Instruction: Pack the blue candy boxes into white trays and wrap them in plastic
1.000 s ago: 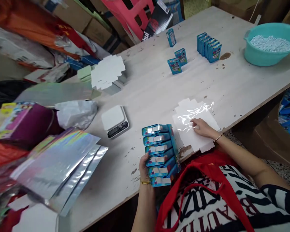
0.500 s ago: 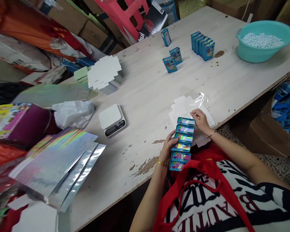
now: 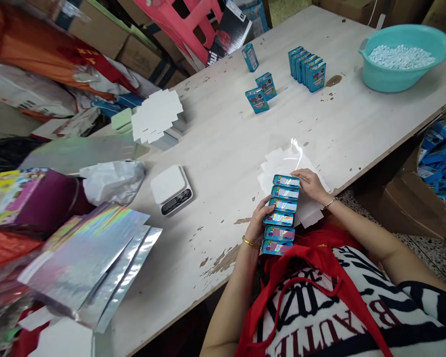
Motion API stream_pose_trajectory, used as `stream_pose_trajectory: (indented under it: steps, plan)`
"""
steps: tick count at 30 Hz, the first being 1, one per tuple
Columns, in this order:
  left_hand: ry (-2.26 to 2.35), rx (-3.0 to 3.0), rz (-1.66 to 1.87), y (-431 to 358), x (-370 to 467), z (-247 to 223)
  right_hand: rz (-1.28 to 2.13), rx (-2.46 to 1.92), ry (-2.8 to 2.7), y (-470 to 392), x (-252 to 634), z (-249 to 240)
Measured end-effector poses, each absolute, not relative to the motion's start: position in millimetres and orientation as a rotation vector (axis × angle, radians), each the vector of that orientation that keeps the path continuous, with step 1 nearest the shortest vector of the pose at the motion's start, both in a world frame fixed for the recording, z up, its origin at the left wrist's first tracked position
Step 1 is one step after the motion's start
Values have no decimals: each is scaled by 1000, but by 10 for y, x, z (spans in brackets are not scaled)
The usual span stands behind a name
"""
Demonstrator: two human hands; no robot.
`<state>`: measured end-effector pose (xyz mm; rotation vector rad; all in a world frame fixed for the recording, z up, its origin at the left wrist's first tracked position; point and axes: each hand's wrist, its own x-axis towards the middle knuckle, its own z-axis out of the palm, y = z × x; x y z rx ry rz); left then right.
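Observation:
A row of several small blue candy packs with shiny faces lies across my left hand, whose fingers are wrapped round its left side near the middle. At the row's far end, my right hand has its bent fingers closed at the corner of the last pack; its fingertips are partly hidden. Beneath the hands are white notched card sheets. A clear plastic film with bright glints lies over them, just beyond the right fingers.
Blue candy boxes stand farther back on the table. A turquoise basin of small white pieces is far right. On the left are a white scale, stacked white cards and silvery bags. Below right, a carton adjoins blue packs.
My right hand's fingers have come in against the far end of the row. The row is tilted a little differently, and the film's glints have shifted left. The camera view has moved slightly.

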<state>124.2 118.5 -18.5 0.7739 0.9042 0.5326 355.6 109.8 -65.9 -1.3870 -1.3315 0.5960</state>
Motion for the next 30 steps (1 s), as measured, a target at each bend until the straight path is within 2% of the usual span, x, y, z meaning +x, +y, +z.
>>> stream_pose_trajectory:
  steps: [7,22,26,30]
  plan:
    - [898,667,545,1158,1206,60,574,-1430,-1415,1094,3500,-691]
    - [950,717,481,1214,1339,-44,585,-1491,-1276,1133,3445,-763]
    - [1027,952,428,1329,1212,-170,516,-1491,-1356,1157,3458,-757]
    - [1179,1526,541,1618,1036,-201,509,-1482,-1452,1125,3451,-787]
